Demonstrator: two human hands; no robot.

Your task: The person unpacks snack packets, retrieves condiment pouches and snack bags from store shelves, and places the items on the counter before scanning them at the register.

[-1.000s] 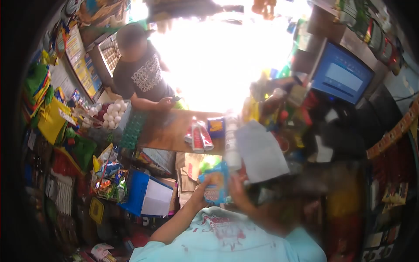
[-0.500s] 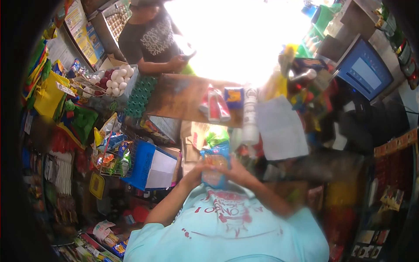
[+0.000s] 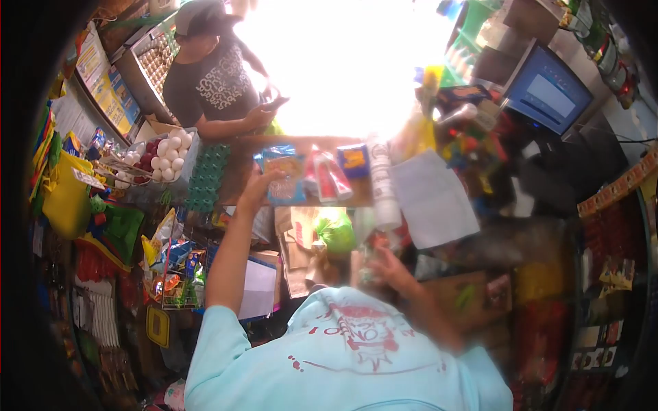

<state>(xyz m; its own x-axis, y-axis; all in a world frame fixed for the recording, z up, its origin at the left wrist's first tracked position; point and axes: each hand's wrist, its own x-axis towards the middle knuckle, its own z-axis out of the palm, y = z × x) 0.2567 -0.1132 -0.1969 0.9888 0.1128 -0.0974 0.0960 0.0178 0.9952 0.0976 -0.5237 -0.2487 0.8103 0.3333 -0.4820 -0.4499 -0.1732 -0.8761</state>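
My left hand [image 3: 259, 186] reaches out over the wooden counter, gripping a blue snack packet [image 3: 286, 183] by its left side, the thumb lying across its front. Just right of the packet are red-and-white tube-like packs [image 3: 330, 177], then a small dark blue pack [image 3: 354, 160] with an orange mark. A long white cylinder [image 3: 386, 188] with print lies beyond them. Lower down, below the counter's edge, my right hand [image 3: 392, 268] is blurred by motion beside small reddish and greenish things I cannot make out. Whether its fingers hold anything does not show.
A person [image 3: 219, 85] stands across the counter [image 3: 236, 164] with a phone-like object. To the left are a tub of eggs [image 3: 171, 154] and a green egg tray [image 3: 207, 178]. White paper [image 3: 435, 198] and a monitor [image 3: 548, 89] are at the right.
The blue packet, held at my chest with both hands before, has moved forward and left onto the counter in my left hand. My right hand has left it and shifted right.
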